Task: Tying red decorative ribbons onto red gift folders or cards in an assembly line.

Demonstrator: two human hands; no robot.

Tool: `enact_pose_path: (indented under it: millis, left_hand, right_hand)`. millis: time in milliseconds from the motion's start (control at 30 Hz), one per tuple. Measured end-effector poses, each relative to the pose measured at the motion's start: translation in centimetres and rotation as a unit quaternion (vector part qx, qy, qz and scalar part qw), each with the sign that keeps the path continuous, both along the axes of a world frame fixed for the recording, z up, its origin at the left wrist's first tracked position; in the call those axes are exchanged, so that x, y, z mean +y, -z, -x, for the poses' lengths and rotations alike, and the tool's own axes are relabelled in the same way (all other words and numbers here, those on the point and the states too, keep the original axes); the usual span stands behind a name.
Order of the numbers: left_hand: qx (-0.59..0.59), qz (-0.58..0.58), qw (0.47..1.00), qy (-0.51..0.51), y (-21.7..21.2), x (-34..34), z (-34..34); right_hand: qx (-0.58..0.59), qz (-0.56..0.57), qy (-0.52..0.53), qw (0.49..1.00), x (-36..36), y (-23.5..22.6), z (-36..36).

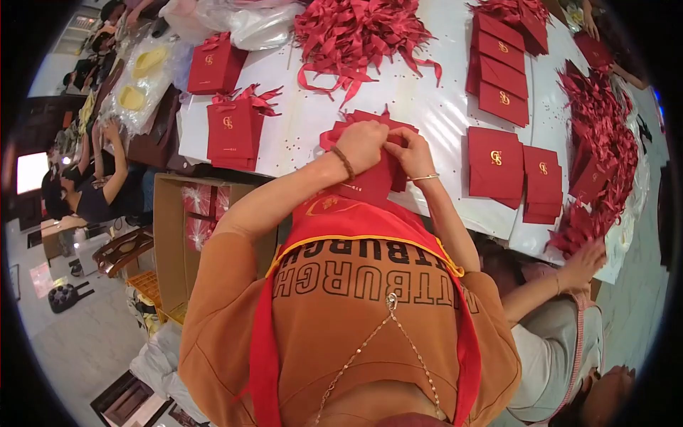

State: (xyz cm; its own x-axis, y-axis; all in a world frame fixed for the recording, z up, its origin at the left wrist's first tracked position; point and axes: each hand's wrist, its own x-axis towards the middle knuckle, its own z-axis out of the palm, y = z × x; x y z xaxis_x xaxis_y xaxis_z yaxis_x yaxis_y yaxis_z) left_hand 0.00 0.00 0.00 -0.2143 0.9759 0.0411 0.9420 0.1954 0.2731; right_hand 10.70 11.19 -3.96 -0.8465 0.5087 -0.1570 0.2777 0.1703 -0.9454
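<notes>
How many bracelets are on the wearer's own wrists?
2: a brown bracelet on the left wrist and a thin, pale bracelet on the right wrist. None seems hidden.

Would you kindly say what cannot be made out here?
Head view: the part of the red bag under the left hand and right hand, which cover it.
Head view: the right part of the carton, behind the left sleeve.
Head view: the far end of the large ribbon pile, cut by the upper edge.

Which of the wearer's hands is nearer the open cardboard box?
Left. The left hand is forward and right of the cardboard box, over the red bag; the right hand is over it too, farther right.
</notes>
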Motion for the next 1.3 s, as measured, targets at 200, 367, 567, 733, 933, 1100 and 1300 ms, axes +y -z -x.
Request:
enact_pose_path:
  millis: [200,367,567,733,933,1100,1300]
  left_hand:
    - [-0.455,-0.008,0.854,-0.252,-1.7,0.8,1.1]
    - [-0.191,-0.181,0.961,-0.086,1.1,0.2,0.3]
    - [-0.195,-0.169,0.962,-0.088,1.6,0.5,0.5]
    - [-0.06,-0.134,0.989,-0.026,0.3,-0.1,0.1]
    - [-0.258,-0.12,0.951,-0.123,0.8,0.2,0.3]
    - [-0.271,-0.109,0.944,-0.156,2.7,0.0,0.7]
    - [-0.235,-0.155,0.951,-0.131,2.7,1.0,0.3]
  right_hand:
    - [0.008,-0.032,0.007,0.999,0.7,-0.8,0.8]
    - [-0.001,-0.017,0.002,1.0,0.9,-1.4,0.7]
    - [0.019,-0.067,0.001,0.998,0.8,-0.7,0.6]
    - [0.0,-0.065,0.002,0.998,0.5,-1.2,0.7]
    - [-0.009,0.01,-0.003,1.0,0.7,-0.8,0.3]
    - [0.015,0.086,-0.046,0.995,1.4,0.6,0.7]
    - [0.009,0.032,-0.028,0.999,1.6,0.2,0.5]
